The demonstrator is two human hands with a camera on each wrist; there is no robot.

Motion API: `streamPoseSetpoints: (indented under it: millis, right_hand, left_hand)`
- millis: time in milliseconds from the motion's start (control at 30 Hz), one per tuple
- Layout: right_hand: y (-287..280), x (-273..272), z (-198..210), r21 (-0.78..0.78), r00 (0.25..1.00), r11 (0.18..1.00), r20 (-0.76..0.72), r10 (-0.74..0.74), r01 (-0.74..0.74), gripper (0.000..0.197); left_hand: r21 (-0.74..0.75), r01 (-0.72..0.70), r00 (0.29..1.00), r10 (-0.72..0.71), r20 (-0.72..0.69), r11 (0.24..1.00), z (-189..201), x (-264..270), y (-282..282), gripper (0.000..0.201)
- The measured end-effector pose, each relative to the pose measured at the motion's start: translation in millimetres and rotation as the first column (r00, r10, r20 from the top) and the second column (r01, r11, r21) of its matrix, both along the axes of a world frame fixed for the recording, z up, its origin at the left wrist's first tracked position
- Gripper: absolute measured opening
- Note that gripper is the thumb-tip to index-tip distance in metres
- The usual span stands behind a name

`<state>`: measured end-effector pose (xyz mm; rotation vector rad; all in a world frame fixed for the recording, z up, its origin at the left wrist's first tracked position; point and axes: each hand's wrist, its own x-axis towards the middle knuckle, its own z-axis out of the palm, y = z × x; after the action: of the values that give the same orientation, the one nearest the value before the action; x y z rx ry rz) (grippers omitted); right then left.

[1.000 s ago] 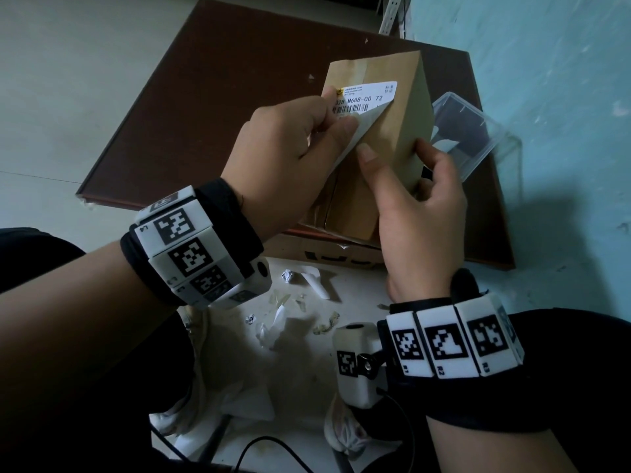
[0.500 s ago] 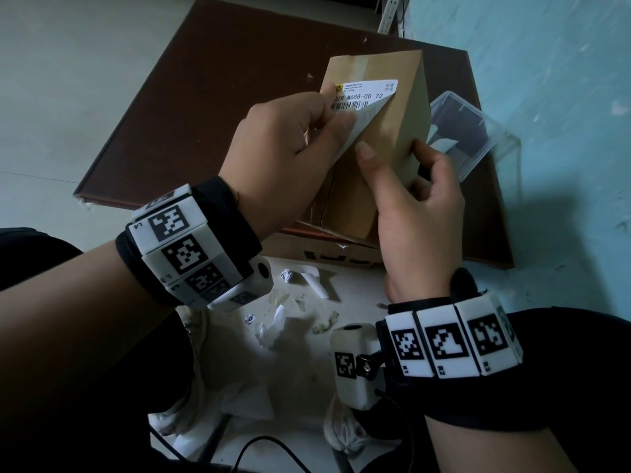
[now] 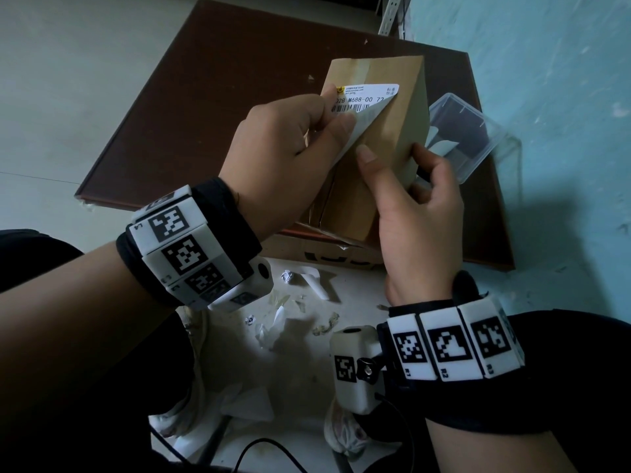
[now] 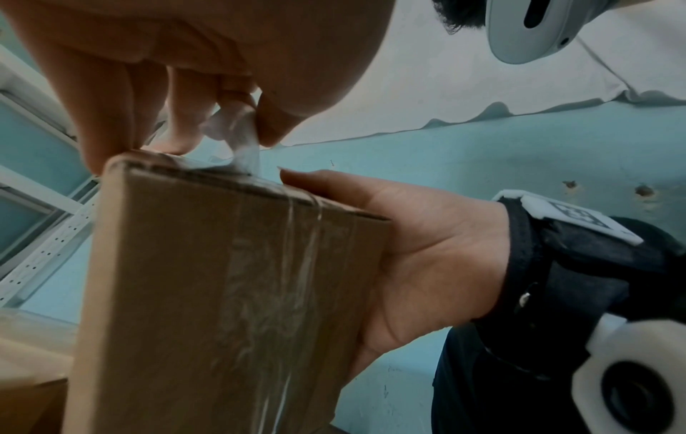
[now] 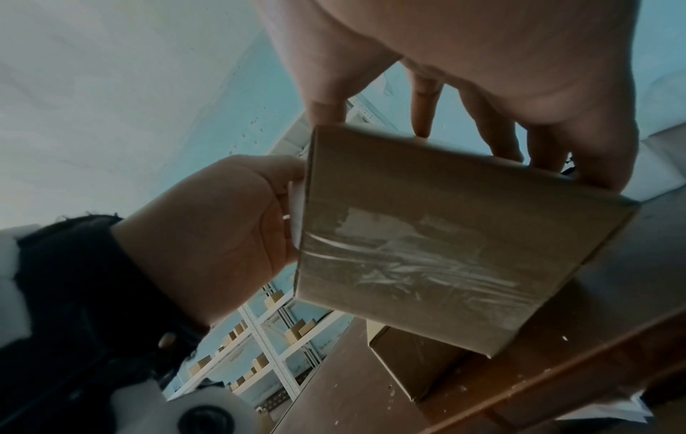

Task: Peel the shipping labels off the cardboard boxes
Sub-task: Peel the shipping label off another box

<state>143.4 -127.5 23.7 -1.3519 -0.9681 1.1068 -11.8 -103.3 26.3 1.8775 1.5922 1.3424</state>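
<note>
Brown cardboard box [image 3: 382, 155], small and upright, is held in the air above a dark brown board [image 3: 218, 107] lying on a pale floor. The right hand [image 3: 420, 227] grips the box from the near right side: its thumb lies flat against the front face and its fingers curl round the far edge. A white shipping label [image 3: 367, 99] with a barcode and printed numbers sits near the top of the front face. Its top strip still sticks to the cardboard, while its lower left part is lifted away, showing a blank white underside. The left hand [image 3: 283, 148] pinches that loose part between thumb and fingers, just left of the box. From the left wrist view, the lifted paper stretches up from the box edge into the pinch. Clear packing tape runs over the top and down the underside of the box.

A second, larger cardboard box [image 3: 317, 247] lies flat below the held one, at the board's near edge. A clear plastic tub [image 3: 478, 141] stands to the right, beside a pale blue wall [image 3: 553, 80]. Scraps of torn white paper [image 3: 307, 285] litter the floor between the person's knees. Both wrists wear black bands with black-and-white square markers.
</note>
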Motion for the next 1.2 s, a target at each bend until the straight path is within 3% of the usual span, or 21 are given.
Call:
streamPoseSetpoints:
  millis: [1200]
  right_hand:
    - [-0.9, -1.3, 3.9, -0.02, 0.997, 1.0, -0.071, -0.01, 0.008, 0.049]
  left_hand:
    - [0.02, 0.045, 0.997, -0.046, 0.055, 0.999, 0.5, -1.5, 1.4, 0.038]
